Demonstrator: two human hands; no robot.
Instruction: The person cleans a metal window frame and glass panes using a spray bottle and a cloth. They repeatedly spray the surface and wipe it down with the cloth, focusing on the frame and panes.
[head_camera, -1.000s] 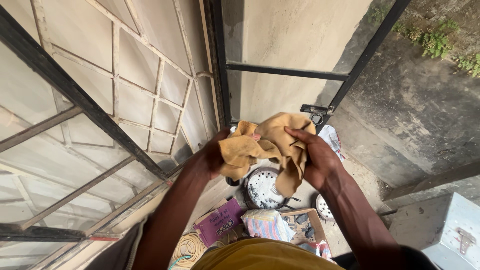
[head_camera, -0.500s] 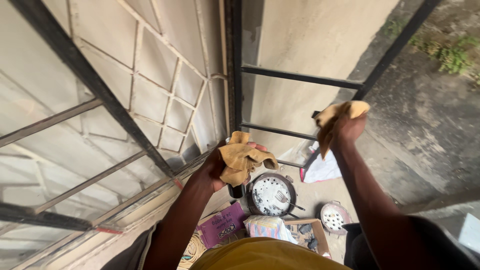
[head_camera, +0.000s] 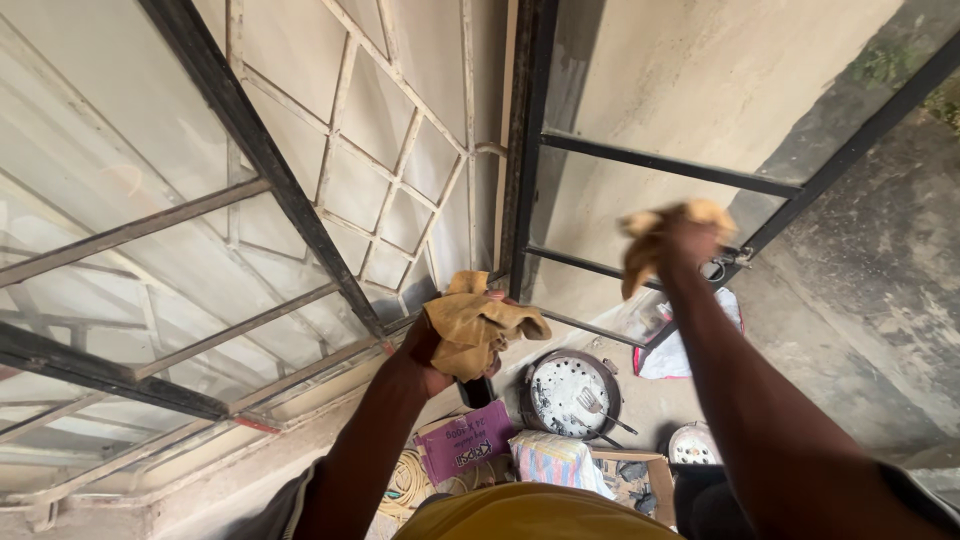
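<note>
The tan cloth (head_camera: 478, 330) is soft, light and limp, judging by how it crumples and droops in folds; it should handle like any rag, with nothing fragile or slippery about it, and a bunched handful anywhere along it looks enough to hold it. It sits in the left hand (head_camera: 432, 345), whose grip is closed around the lower part, so most of the fabric spills above and to the right of the fingers, 1 corner hanging free past them.

A second tan piece (head_camera: 662, 228) (blurred, so I cannot tell whether it is a separate rag) is wrapped in the right hand (head_camera: 686, 245), raised well apart from the left. That grip is clamped on it too, with the cloth bulging above the knuckles and trailing down on the left side of the fist.

Beyond the right grip stands a black metal door frame (head_camera: 655, 165) with a small latch (head_camera: 722, 262) just beside the fist. Left of the left grip runs a barred window grille (head_camera: 262, 160). Far below both grips, on the floor, lie a round pan (head_camera: 570, 392) holding a fork, a purple carton (head_camera: 463, 440) and a striped bundle (head_camera: 553, 460).
</note>
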